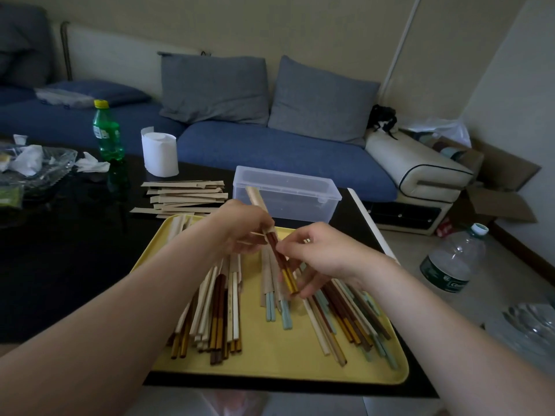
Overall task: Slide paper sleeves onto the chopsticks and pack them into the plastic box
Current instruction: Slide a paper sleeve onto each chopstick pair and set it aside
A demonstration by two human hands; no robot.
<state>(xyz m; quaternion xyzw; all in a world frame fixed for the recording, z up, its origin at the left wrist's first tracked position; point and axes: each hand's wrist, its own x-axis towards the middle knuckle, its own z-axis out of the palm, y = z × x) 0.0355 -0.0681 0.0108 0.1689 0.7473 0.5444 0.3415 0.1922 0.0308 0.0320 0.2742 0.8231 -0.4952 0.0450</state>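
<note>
Left hand [240, 226] grips a sleeve [256, 198] above the tray [270, 364]. Right hand [324, 253] pinches a brown pair [280, 259] whose tips enter the sleeve. The tray holds loose and sleeved chopsticks [222, 310]. The open box [300, 187] stands behind it on the tabletop [60, 265], with spare sleeves [186, 195] beside it.

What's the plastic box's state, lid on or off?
Off: the plastic box stands open-topped beyond the yellow tray, no lid on its rim.

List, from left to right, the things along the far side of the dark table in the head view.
Glass dish → green bottle → stack of paper sleeves → clear plastic box.
</note>
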